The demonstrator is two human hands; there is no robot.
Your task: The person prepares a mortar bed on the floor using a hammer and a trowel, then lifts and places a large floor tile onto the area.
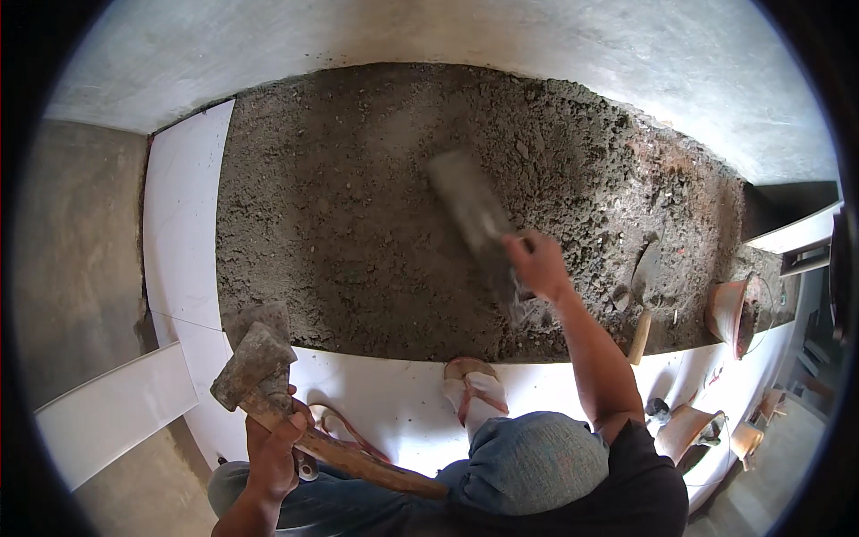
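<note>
My right hand [539,266] grips the near end of a long flat plastering float [465,201], smeared by motion, at the surface of the grey mortar bed [349,197]. The bed looks smoother toward its middle and lumpy on the right. Near the left front corner of the bed, my left hand [273,452] is closed round the wooden handle of a hammer-like tool [255,362]. Its blocky head is caked with dried mortar and points up and to the left, while the handle reaches across my lap. The exact kind of its head is unclear.
White tiles [183,206] border the bed on the left, and white flooring [376,398] runs along its front under my sandalled feet. A pointed trowel [644,268] lies at right. Two mortar-stained buckets [727,313] stand nearby. Grey walls [429,31] enclose the far side.
</note>
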